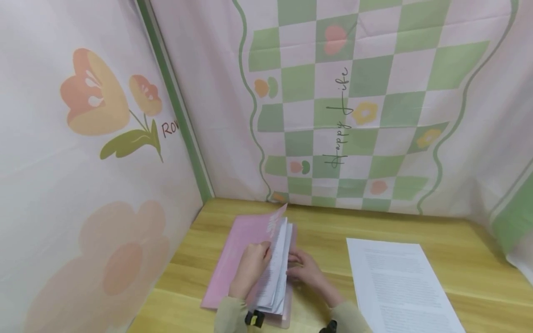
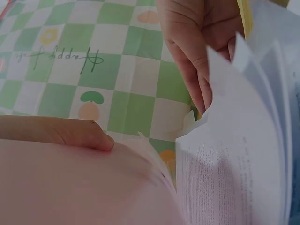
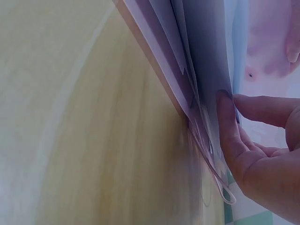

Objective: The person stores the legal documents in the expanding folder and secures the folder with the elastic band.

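A pink plastic folder lies on the table with its front cover raised. My left hand grips the edge of that cover, thumb over the rim in the left wrist view. Several printed sheets stand partly fanned inside the folder. At their right edge is my right hand. Seen from the right wrist, the right hand pinches some of the sheets between thumb and fingers. Other sheets and the back cover lie outside that pinch, closer to the wood.
Right of the folder, a printed sheet lies flat on the wooden table. A checkered cloth hangs behind the table, and a flower-patterned cloth hangs along the left side.
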`<state>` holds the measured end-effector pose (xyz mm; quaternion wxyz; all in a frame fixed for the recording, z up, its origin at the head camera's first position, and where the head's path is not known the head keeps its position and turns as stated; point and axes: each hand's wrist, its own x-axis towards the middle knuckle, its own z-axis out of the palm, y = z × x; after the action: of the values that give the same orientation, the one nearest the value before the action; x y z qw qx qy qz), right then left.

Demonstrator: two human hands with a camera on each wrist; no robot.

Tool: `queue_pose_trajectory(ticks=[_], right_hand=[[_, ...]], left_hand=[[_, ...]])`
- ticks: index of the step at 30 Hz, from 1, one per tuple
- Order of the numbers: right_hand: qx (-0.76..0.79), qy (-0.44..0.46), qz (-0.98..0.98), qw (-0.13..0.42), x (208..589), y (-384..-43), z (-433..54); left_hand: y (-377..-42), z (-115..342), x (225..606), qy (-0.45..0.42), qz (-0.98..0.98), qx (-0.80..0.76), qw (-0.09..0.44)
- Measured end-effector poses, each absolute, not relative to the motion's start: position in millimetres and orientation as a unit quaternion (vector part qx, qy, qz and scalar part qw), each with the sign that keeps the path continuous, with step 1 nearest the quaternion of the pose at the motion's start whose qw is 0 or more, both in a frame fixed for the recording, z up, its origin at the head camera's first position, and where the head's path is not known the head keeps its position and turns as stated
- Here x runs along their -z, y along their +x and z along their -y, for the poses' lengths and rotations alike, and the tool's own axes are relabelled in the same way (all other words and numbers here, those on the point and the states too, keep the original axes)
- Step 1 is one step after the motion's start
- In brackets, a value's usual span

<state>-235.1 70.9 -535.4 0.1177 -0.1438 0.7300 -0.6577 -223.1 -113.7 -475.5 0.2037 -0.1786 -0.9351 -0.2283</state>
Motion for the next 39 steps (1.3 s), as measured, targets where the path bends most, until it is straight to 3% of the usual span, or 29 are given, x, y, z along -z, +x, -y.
queue_pose_trajectory(ticks=[16,32,39], right_hand=[[0.682,-0.14,-0.706,0.13,541,-241,-64],[0.641,-0.127,-0.752,0.09,543,-239,-66],[0.649,-0.138,-0.741,0.105,535,-234,-77]], left_hand=[[-223,112,479,-0.184,0.933,0.212,0.225],[-222,111,482,-0.189,0.927,0.21,0.246],[-222,111,481,-0.183,0.931,0.219,0.228]])
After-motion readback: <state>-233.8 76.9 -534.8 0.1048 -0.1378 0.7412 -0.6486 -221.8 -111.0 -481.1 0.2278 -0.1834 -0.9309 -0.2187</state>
